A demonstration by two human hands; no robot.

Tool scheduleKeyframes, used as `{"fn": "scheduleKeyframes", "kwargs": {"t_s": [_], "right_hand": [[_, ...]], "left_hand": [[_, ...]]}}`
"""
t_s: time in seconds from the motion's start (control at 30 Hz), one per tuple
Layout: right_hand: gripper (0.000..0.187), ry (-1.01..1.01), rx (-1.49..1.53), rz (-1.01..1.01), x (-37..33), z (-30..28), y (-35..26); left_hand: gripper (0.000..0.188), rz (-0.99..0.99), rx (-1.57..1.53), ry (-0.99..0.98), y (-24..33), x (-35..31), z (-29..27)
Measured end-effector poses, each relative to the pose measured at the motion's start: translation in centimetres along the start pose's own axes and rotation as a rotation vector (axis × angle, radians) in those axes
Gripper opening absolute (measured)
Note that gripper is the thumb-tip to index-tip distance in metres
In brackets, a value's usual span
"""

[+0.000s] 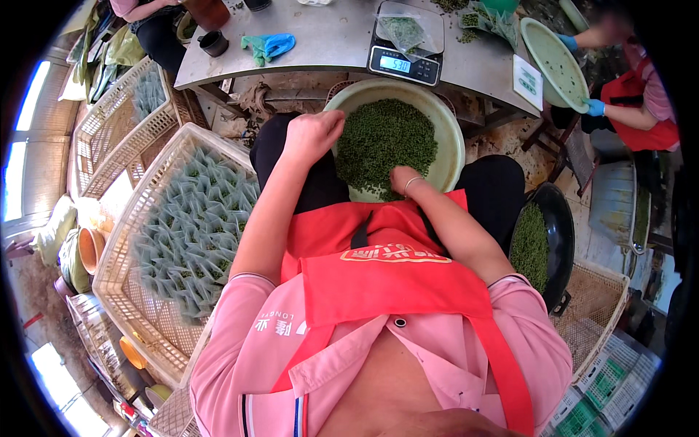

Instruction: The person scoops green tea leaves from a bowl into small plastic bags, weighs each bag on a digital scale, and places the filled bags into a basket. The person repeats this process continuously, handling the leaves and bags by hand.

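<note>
Between my knees sits a round pale-green basin (449, 135) holding a heap of small green berries that look like green peppercorns (386, 138). My left hand (314, 137) is closed at the basin's left rim, its fingers curled; whether it grips the rim or something small cannot be made out. My right hand (403, 179), with a bracelet at the wrist, is curled into the near side of the heap, its fingertips hidden among the peppercorns. On the steel table beyond, a digital scale (405, 64) carries a clear bag (404, 33) with green contents.
A plastic crate (116, 255) of upright filled clear bags (193, 233) stands at my left, another crate (109, 131) behind it. To my right is a black pan (557, 233) of peppercorns. A co-worker in blue gloves (595, 107) tilts a pale basin (550, 62). A blue-green cloth (268, 47) lies on the table.
</note>
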State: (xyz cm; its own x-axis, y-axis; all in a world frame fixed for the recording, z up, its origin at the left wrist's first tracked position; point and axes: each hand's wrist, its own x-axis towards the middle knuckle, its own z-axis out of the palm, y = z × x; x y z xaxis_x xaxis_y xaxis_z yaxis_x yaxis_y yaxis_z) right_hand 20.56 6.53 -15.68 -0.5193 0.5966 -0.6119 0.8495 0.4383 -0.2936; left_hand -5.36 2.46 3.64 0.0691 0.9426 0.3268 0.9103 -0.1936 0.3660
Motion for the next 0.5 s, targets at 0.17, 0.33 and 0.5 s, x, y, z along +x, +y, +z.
{"fn": "scheduleKeyframes", "kwargs": {"t_s": [0.17,0.33,0.5], "right_hand": [[0.005,0.074,0.808,-0.008,-4.0,-8.2,-2.9],[0.014,0.265,0.522,-0.185,-7.1,-12.7,-2.8],[0.020,1.282,0.191,-0.428,-6.8,-20.1,-4.1]], "left_hand": [[0.018,0.033,-0.179,-0.125,0.9,-0.1,2.1],[0.019,0.044,-0.174,-0.134,1.2,2.2,4.2],[0.021,-0.325,-0.304,0.161,-3.4,6.7,2.6]]}}
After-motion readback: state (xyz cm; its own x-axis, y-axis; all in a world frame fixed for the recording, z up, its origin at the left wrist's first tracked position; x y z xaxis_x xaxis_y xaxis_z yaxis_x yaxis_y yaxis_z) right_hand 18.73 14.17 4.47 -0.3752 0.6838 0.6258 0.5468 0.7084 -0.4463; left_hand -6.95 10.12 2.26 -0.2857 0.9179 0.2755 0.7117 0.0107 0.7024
